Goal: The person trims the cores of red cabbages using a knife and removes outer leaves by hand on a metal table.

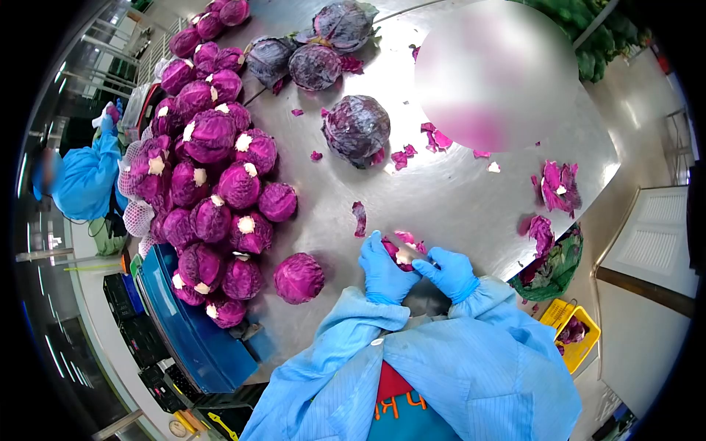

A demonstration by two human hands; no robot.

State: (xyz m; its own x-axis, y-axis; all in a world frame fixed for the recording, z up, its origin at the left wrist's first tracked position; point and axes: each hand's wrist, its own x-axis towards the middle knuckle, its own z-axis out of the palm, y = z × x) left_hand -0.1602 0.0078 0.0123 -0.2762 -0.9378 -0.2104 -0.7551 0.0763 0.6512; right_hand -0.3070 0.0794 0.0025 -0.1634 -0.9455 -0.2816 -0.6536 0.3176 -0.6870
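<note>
The metal table (471, 198) shines under the light, its bare middle strewn with purple scraps (359, 219) and its far right lost to a blurred patch. At its near edge, the left hand (384, 270), gloved in blue, grips a cabbage (403, 256) with the fingers wrapped round its side; the right hand (452, 274), gloved alike, is closed on a knife (410, 248), the blade against or just over the cabbage. Left of them lies a lone head (298, 278), just apart from a big pile (209, 220) of purple heads, many showing pale cut stems. Dark-leaved heads (357, 128) sit farther up the table. Loose leaves (560, 187) lie at the right edge, above a green bag (570, 268) and a yellow crate (555, 314) holding more purple pieces. A blue bin (180, 323) stands beside the table at left, with dark crates (140, 342) next to it. Beyond the pile is another person (87, 176) in blue. Pale floor (643, 110) shows at right.
</note>
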